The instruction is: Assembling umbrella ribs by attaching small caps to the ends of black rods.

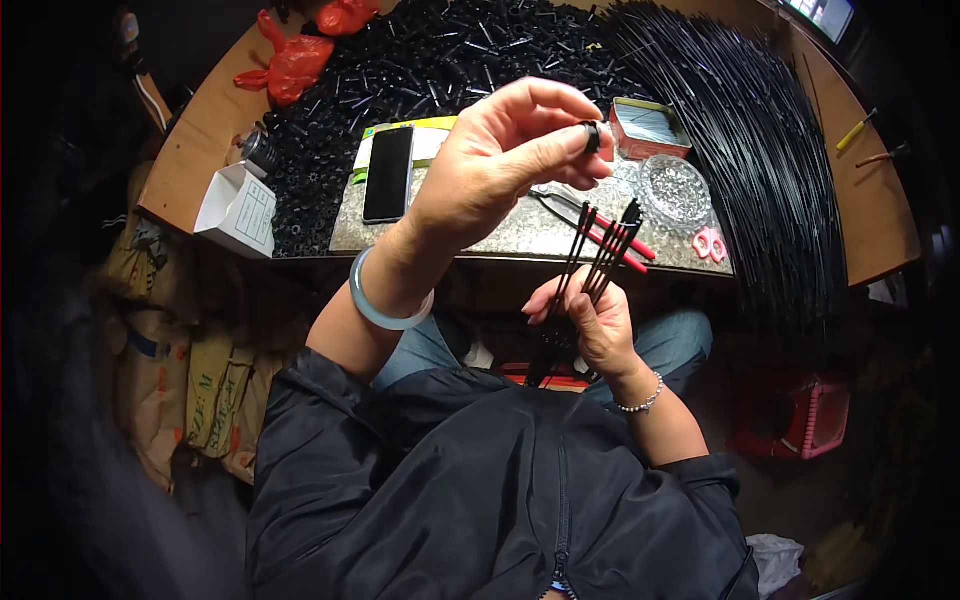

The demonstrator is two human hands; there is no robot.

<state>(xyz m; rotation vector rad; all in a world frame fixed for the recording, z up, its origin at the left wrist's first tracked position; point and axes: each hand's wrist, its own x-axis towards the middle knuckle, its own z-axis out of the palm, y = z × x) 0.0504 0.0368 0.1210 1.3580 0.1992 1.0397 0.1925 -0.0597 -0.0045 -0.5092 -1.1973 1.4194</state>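
Observation:
Raised over the bench, my left hand (490, 165) pinches a small black ring-shaped plastic part (593, 138) between thumb and fingers. Lower and to the right, my right hand (600, 325) is closed round a bundle of thin black umbrella ribs (603, 255). Their upper ends fan out in front of the bench edge, while the lower ends hang over my lap. Behind the ribs lie red-handled pliers (640, 262), partly covered by them. A glass dish (675, 190) of small clear or metallic bits stands to the right of the left hand's fingertips.
A heap of black plastic parts (420, 70) fills the bench's back and left. Long black ribs (740, 140) lie along the right. Around the work spot are a phone (389, 175), a tin of thin wires (650, 125), pink scissors (710, 245) and a white box (238, 210).

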